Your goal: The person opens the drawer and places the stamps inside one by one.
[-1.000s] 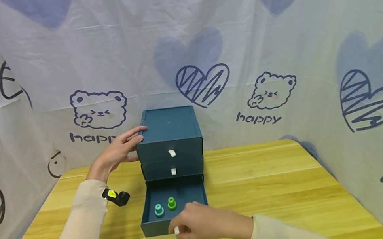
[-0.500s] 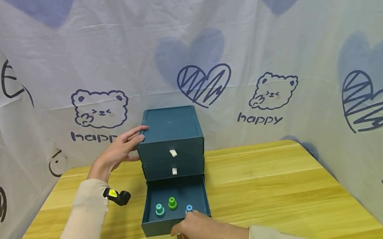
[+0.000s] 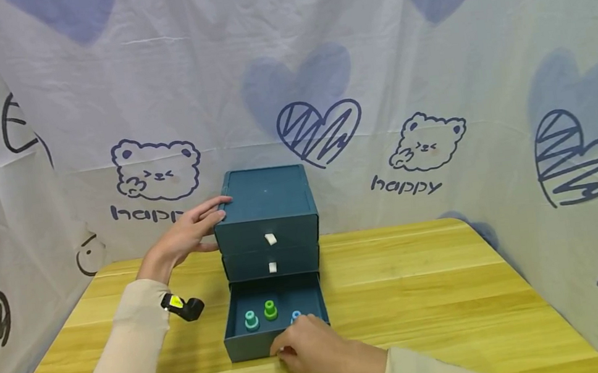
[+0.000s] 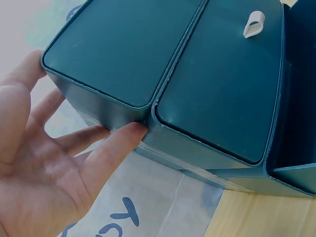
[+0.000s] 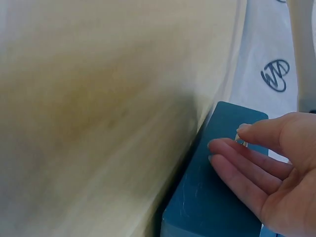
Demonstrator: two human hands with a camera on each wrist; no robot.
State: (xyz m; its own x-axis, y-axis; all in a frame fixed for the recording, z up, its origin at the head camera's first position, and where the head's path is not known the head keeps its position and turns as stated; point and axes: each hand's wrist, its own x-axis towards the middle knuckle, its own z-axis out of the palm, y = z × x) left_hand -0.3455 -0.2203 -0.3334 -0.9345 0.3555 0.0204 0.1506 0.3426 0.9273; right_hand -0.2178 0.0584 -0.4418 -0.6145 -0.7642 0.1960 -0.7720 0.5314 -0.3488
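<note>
A dark blue-green chest of small drawers (image 3: 266, 193) stands on the table, its bottom drawer (image 3: 248, 347) pulled out. My left hand (image 3: 180, 235) rests against the chest's left side, fingers spread over the side and top edge; the left wrist view shows the fingertips (image 4: 136, 129) touching that side. With thumb and finger my right hand (image 3: 316, 349) pinches the small white pull tab (image 5: 240, 140) on the bottom drawer's front. Inside the drawer stand a teal stepped peg (image 3: 251, 321), a green one (image 3: 271, 310) and a blue one (image 3: 296, 316), partly hidden by my right hand.
Two upper drawers are closed, each with a white pull tab (image 3: 270, 239). The wood-grain table (image 3: 402, 298) extends on both sides of the chest. A white printed curtain (image 3: 334, 201) hangs right behind the table.
The bottom drawer has slid slightly inward toward the chest, the pegs and my right hand moving with it. The blue peg came into sight beside my right hand. My left hand stays put.
</note>
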